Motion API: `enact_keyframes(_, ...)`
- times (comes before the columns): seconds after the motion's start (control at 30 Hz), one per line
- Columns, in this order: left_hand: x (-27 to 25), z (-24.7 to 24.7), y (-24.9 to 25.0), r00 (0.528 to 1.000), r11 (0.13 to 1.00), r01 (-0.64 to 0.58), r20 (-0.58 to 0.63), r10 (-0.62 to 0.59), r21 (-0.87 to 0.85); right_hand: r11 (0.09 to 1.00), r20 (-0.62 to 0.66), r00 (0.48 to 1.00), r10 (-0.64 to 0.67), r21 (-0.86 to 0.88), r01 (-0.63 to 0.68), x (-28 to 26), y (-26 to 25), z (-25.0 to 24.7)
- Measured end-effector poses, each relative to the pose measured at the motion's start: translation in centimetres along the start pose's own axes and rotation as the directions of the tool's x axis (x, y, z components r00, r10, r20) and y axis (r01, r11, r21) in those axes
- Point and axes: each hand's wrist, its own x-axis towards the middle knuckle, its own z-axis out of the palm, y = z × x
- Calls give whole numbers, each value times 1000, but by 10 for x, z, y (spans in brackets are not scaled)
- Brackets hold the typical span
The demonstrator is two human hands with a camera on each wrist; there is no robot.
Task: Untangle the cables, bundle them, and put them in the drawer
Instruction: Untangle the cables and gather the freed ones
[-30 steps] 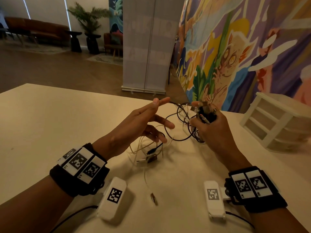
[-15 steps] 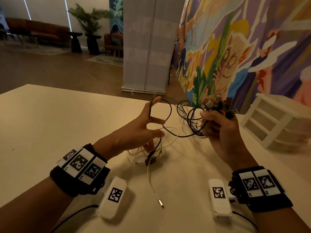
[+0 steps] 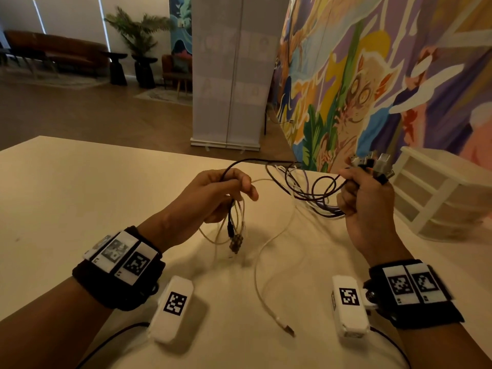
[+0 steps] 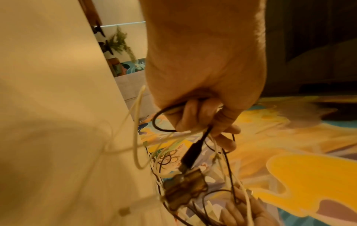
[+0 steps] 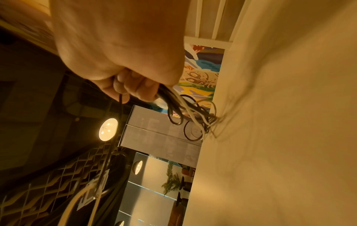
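Worktop (image 3: 80,187), pale, carries the lot. Left hand (image 3: 213,195): raised above the worktop, fingers curled round a black cable (image 3: 241,162) and several thin white strands; half a second ago the same hand was spread with only a loop hooked over the fingers, so the grip has now closed. Beneath it hang a black plug (image 4: 191,154) and a small cluster of connectors (image 3: 235,243), clear of the surface. Centre: one white cable (image 3: 266,251) trails loose across the worktop, its metal plug end (image 3: 286,328) lying nearest the wearer. Tangle of black and white loops (image 3: 306,193) spans the gap between the hands, now drawn wider apart than before. Right hand (image 3: 364,198): clenched round the gathered cables, a bunch of plug heads (image 3: 372,165) standing up above the fist. Far right: white drawer unit (image 3: 436,198), well apart from the hands; whether a drawer stands open cannot be told. Judgement: the widened spread suggests strands are being pulled free; untangling is under way, bundling and stowing remain.
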Motion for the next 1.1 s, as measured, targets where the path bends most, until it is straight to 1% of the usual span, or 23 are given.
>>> enact_keyframes(0.07,1,-2,0,996,1000,13,-84,-14,-7,999,-91,996,-28,-24,25,3,0,-2)
enact_keyframes(0.17,6,-7,-4,973,997,69,-218,-71,-15,998,-209,976,-64,-17,62,6,-1,-3)
enact_keyframes(0.2,9,-9,-6,958,995,96,-269,-99,-25,997,-233,970,-74,-11,74,7,-1,-3)
enact_keyframes(0.27,14,-13,-10,909,988,139,-388,-153,-64,996,-270,959,-89,-10,89,9,0,-4)
enact_keyframes(0.33,17,-16,-11,863,982,150,-469,-187,-115,993,-295,949,-113,-19,113,12,1,-6)
enact_keyframes(0.4,18,-18,-10,841,980,138,-505,-193,-145,991,-328,935,-136,-25,135,14,2,-8)
enact_keyframes(0.53,19,-21,-9,816,975,120,-540,-205,-189,986,-417,893,-168,-62,156,18,2,-10)
enact_keyframes(0.6,17,-21,-8,829,978,93,-530,-180,-186,984,-452,875,-177,-64,165,20,2,-12)
enact_keyframes(0.63,16,-20,-8,844,982,75,-513,-156,-175,985,-457,873,-170,-65,158,21,2,-13)
enact_keyframes(0.7,13,-16,-7,887,987,33,-450,-100,-155,989,-428,891,-151,-64,137,20,3,-11)
enact_keyframes(0.77,10,-9,-8,923,986,-29,-383,-37,-164,989,-351,925,-144,-73,126,17,5,-8)
enact_keyframes(0.83,8,-4,-8,948,975,-98,-317,30,-199,988,-245,961,-130,-114,105,13,5,-6)
enact_keyframes(0.9,6,0,-4,965,963,-133,-254,71,-235,986,-97,990,-101,-143,87,8,6,-3)
enact_keyframes(0.93,5,1,-2,972,958,-134,-223,77,-254,986,-18,996,-83,-145,80,6,6,-1)
enact_keyframes(1.0,3,4,1,984,954,-119,-158,77,-275,990,121,992,-34,-130,50,-1,3,2)
enact_keyframes(1.1,0,8,1,994,959,-104,-53,94,-262,991,257,966,38,-137,-3,-13,0,8)
